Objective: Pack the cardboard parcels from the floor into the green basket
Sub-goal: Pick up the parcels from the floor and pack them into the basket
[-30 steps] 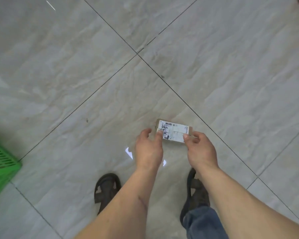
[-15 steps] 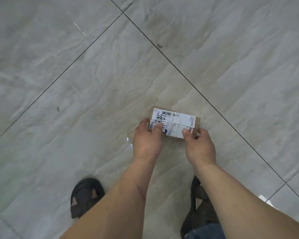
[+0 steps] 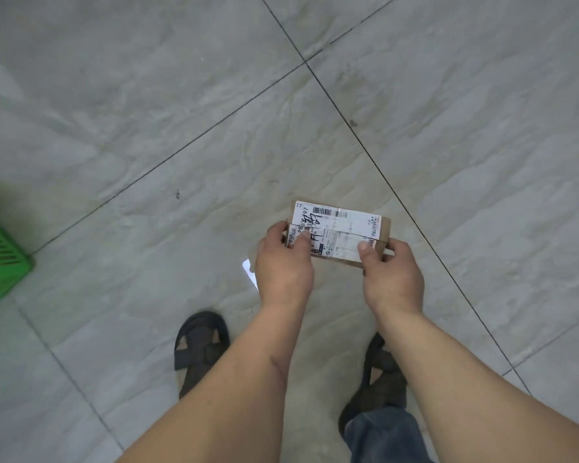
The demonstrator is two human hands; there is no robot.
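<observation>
The green basket point(image 3: 0, 262) is cut off by the left edge, far left of the parcel point(image 3: 340, 233). Only one blurry corner shows. The small print on the parcel's label point(image 3: 341, 228) can't be read. Fingers hide under the parcel.

Floor point(image 3: 147, 95) is showing large grey, marble-patterned tiles with a glossy finish. Dark grout lines point(image 3: 375, 162) are running diagonally and crossing near the top centre. Small dark specks point(image 3: 178, 194) are marking the tile surface. A bright light reflection point(image 3: 249, 272) is glinting on the tile at mid-frame. Lighting is falling evenly; the left edge is appearing slightly shadowed.
</observation>
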